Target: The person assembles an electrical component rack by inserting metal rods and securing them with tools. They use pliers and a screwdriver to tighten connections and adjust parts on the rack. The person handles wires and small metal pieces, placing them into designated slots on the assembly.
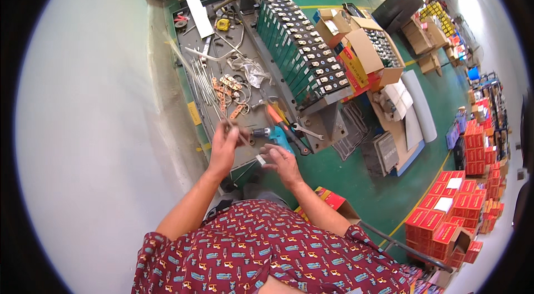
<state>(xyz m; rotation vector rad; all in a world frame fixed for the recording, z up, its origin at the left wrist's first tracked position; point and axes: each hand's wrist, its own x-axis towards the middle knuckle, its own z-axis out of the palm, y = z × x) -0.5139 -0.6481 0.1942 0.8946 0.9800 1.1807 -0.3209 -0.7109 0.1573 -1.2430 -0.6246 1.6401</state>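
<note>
My left hand (224,147) is closed at the near edge of the workbench, fingers blurred by motion. A thin, smeared strip seems to run from it toward my right hand, too blurred to name. My right hand (283,165) pinches a small whitish, flat-ended piece (261,159) between thumb and fingers. Just beyond the hands lies a teal power drill (278,137), its black chuck toward my left hand. An orange-and-black handled tool (281,121) and an open-end wrench (307,130) lie beside it. Copper connector strips (222,89) and thin metal rods (204,85) are scattered farther off.
A long row of green battery cells (300,44) stands along the bench's right side. A yellow tape measure (223,24) and a white strip (199,15) lie at the far end. Open cartons (364,49) stand to the right; a pale wall (105,127) borders the left.
</note>
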